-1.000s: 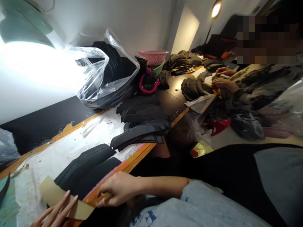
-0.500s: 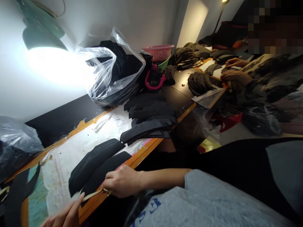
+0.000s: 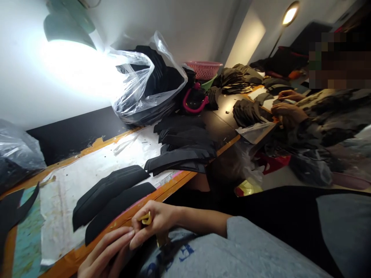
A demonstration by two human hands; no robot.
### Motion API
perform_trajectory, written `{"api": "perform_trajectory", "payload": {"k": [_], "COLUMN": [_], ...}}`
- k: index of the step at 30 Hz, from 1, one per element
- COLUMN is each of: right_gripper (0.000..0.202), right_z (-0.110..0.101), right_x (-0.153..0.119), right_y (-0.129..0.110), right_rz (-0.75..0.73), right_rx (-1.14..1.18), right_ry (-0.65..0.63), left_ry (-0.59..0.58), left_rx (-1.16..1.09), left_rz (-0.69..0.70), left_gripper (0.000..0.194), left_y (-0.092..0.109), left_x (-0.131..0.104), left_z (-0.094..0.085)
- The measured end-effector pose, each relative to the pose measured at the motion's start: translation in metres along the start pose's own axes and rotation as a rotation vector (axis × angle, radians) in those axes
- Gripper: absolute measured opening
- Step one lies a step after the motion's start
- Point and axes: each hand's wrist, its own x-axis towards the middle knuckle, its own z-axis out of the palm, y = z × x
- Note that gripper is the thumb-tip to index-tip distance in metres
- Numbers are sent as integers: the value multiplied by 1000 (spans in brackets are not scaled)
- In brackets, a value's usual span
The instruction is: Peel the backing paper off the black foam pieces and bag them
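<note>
Tightly held: yellow strip (image 3: 148, 220) in the right hand (image 3: 159, 218)

Down at lower centre of the frame, the right hand is curled around the strip, a bent bit of which shows between thumb and fingers. Just to its left, the left hand (image 3: 107, 251) reaches in from the bottom, its fingertips touching the right hand; whether they pinch anything, I cannot tell. Above both runs the table's orange edge (image 3: 171, 191). Left of centre, two black stacks (image 3: 110, 190) lie side by side, partly on white paper (image 3: 63, 208); more black pieces (image 3: 182, 154) overlap at the centre. A clear bag (image 3: 127, 108) of dark pieces stands at upper centre, a pink basket (image 3: 203, 71) to its right. Upper left shows a lamp (image 3: 68, 29); upper right, a co-worker's hands (image 3: 291, 111).
</note>
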Motion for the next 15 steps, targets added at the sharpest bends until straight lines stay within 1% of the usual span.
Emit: {"api": "perform_trajectory", "payload": {"k": [1, 3, 5, 7, 8, 10, 12, 13, 15], "right_gripper": [48, 49, 47, 45, 44, 43, 40, 38, 34], "right_z": [1, 3, 6, 10, 12, 15, 14, 11, 1], "right_x": [-1, -3, -3, -2, 0, 4, 8, 9, 9], "right_y": [1, 4, 8, 13, 14, 17, 16, 15, 9], "right_rz": [17, 46, 84, 120, 127, 118, 72, 44, -2], "right_rx": [23, 92, 177, 272, 323, 413, 490, 525, 576], "right_ry": [10, 9, -5, -7, 7, 77, 207, 286, 442], "left_ry": [53, 143, 191, 205, 210, 259, 381, 481, 725], "left_rx": [-21, -33, 2, 71, 107, 150, 102, 27, -220], "left_rz": [-46, -93, -70, -18, 3, -8, -112, -196, -363], "left_gripper": [37, 36, 42, 47, 47, 42, 30, 22, 9], "left_y": [3, 6, 6, 6, 7, 8, 7, 5, -2], "left_x": [-2, -9, -17, -23, -25, -26, -23, -21, -16], "left_z": [4, 9, 12, 12, 12, 14, 18, 19, 19]}}
